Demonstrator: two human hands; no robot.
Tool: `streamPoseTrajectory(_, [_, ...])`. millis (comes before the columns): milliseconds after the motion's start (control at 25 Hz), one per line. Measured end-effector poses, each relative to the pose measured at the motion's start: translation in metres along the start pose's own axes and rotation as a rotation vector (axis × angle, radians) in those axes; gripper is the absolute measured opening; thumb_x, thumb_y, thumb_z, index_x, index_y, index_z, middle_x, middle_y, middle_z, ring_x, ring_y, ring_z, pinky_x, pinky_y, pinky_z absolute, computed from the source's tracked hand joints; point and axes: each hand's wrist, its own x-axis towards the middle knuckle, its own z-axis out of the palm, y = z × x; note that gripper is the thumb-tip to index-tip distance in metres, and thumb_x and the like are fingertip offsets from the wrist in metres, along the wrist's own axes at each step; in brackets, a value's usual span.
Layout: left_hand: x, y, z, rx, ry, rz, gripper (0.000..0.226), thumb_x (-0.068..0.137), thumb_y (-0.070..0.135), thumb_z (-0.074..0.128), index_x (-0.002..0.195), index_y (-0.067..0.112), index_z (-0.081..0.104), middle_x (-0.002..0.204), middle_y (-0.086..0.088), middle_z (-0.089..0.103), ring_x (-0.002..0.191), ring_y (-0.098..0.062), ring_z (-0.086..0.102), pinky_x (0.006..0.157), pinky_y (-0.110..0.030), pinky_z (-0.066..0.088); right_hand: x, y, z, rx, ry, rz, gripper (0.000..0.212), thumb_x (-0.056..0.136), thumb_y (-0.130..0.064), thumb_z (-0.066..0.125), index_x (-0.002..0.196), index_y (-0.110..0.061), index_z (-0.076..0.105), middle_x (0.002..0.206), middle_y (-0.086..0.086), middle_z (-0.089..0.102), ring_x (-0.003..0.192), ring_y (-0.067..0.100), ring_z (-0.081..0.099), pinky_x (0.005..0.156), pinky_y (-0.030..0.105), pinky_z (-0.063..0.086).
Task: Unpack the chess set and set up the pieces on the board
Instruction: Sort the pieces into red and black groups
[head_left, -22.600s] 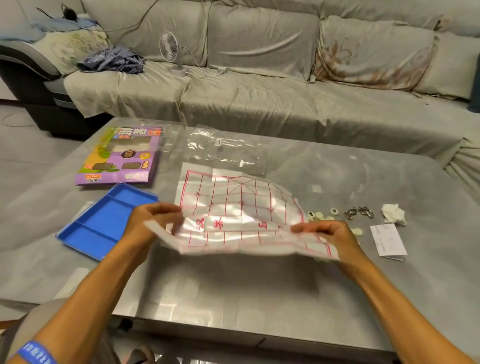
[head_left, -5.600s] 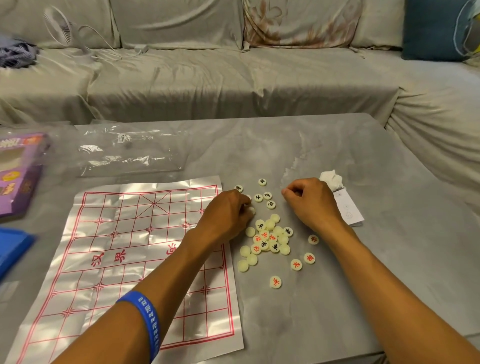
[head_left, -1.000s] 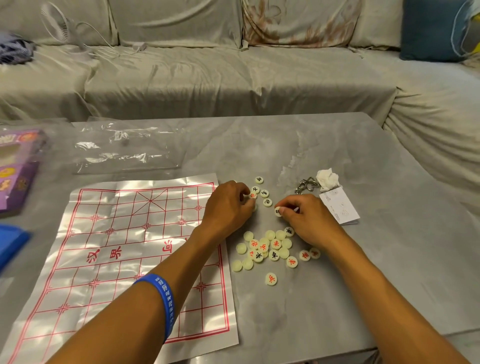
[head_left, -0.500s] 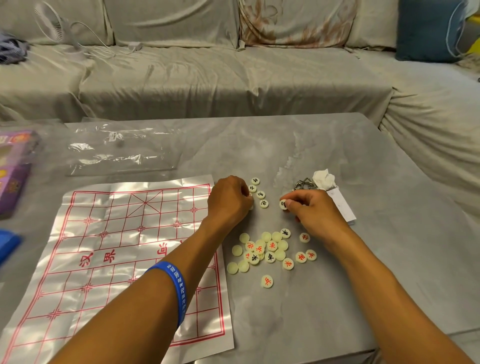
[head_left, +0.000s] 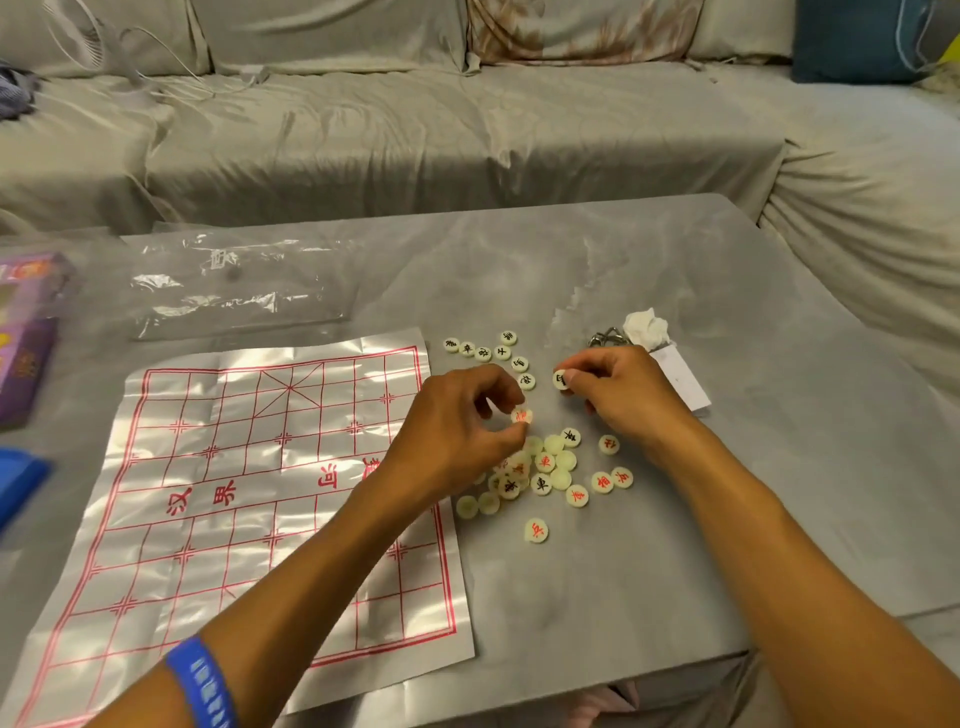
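Red-marked cream disc (head_left: 521, 415) now pinched in left hand (head_left: 462, 431), black-marked disc (head_left: 561, 379) in right hand (head_left: 623, 395), both beside the bare red-gridded plastic board (head_left: 249, 493); still sorting.

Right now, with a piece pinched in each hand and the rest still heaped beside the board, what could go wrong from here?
1. The left forearm lies across the thin, creased board sheet; pulling back might drag or crumple it.
2. The left hand, pinching a red piece, hovers over the loose pile and could scatter it.
3. The right hand holds a black piece near the sorted black row; a slip may remix colours.
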Motion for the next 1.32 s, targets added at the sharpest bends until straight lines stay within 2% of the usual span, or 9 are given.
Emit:
streamPoseTrajectory(160, [-0.062,0.007,0.008,0.057,-0.271,0.113,0.014,0.080,0.038,0.071,0.092,0.034,0.066,0.090,0.019,0.060,0.084,-0.001,0.054,0.070,-0.011,0.047,-0.010,0.001,0.004,-0.005,-0.069,0.042,0.011,0.091,-0.019,0.064,0.098,-0.019,0.072,0.088,-0.002,0.072,0.070,0.003,0.062,0.055,0.014,0.043])
streamPoseTrajectory(280, [-0.074,0.004,0.020,0.114,-0.279,0.184,0.012,0.084,0.040,0.066,0.092,0.031,0.065,0.089,0.015,0.057,0.084,-0.002,0.049,0.072,-0.016,0.047,-0.020,0.000,0.007,-0.004,-0.128,0.052,0.008,0.089,-0.017,0.066,0.093,-0.018,0.072,0.086,0.000,0.074,0.057,-0.003,0.061,0.042,0.007,0.036])
streamPoseTrajectory(480, [-0.076,0.003,0.030,0.138,-0.281,0.186,0.018,0.086,0.044,0.062,0.099,0.032,0.064,0.093,0.020,0.050,0.086,-0.001,0.045,0.070,-0.008,0.035,-0.021,-0.002,0.002,-0.015,-0.151,0.054,0.010,0.089,-0.017,0.066,0.097,-0.021,0.071,0.087,-0.003,0.074,0.065,-0.001,0.064,0.047,0.009,0.040])
streamPoseTrajectory(680, [-0.062,-0.007,0.024,0.087,-0.154,0.053,0.017,0.087,0.040,0.062,0.103,0.033,0.065,0.094,0.020,0.051,0.088,-0.003,0.051,0.078,-0.014,0.046,-0.009,0.002,0.008,-0.081,-0.124,-0.013,0.009,0.082,-0.015,0.073,0.088,-0.022,0.073,0.082,-0.004,0.073,0.077,0.007,0.067,0.069,0.020,0.053])
streamPoseTrajectory(840, [-0.041,-0.015,0.012,0.083,-0.024,-0.010,0.010,0.089,0.031,0.061,0.098,0.028,0.067,0.095,0.013,0.059,0.084,-0.004,0.053,0.070,-0.009,0.041,0.013,0.002,0.029,-0.249,-0.089,-0.113,0.008,0.081,-0.016,0.074,0.088,-0.020,0.074,0.083,-0.009,0.068,0.077,0.005,0.063,0.068,0.017,0.049])
streamPoseTrajectory(960, [-0.029,-0.023,0.004,0.097,0.056,-0.007,0.010,0.089,0.028,0.061,0.096,0.025,0.068,0.093,0.011,0.061,0.080,-0.005,0.055,0.068,-0.011,0.044,0.036,-0.004,0.039,-0.376,-0.048,-0.245,0.007,0.082,-0.018,0.072,0.088,-0.022,0.075,0.084,-0.009,0.067,0.076,0.005,0.060,0.072,0.023,0.050])
streamPoseTrajectory(1160, [-0.028,-0.034,0.000,0.115,0.080,-0.032,0.011,0.089,0.028,0.061,0.097,0.024,0.068,0.091,0.010,0.063,0.079,-0.006,0.056,0.065,-0.012,0.042,0.047,-0.007,0.029,-0.325,-0.027,-0.263,0.007,0.085,-0.019,0.069,0.089,-0.024,0.073,0.087,-0.011,0.066,0.077,0.001,0.057,0.071,0.020,0.045])
streamPoseTrajectory(1240, [-0.032,-0.040,0.000,0.099,0.074,-0.053,0.011,0.089,0.030,0.061,0.096,0.025,0.068,0.089,0.011,0.062,0.078,-0.005,0.056,0.065,-0.013,0.043,0.035,-0.002,0.005,-0.392,-0.078,-0.252,0.011,0.086,-0.018,0.066,0.091,-0.026,0.072,0.089,-0.012,0.065,0.080,0.002,0.059,0.067,0.016,0.043])
streamPoseTrajectory(1320, [-0.035,-0.043,0.003,0.081,0.072,-0.080,0.010,0.089,0.032,0.061,0.095,0.026,0.067,0.088,0.012,0.062,0.078,-0.006,0.057,0.066,-0.015,0.046,0.018,0.003,-0.015,-0.537,-0.262,-0.230,0.014,0.082,-0.019,0.070,0.092,-0.030,0.071,0.090,-0.012,0.065,0.081,0.004,0.061,0.066,0.013,0.044])
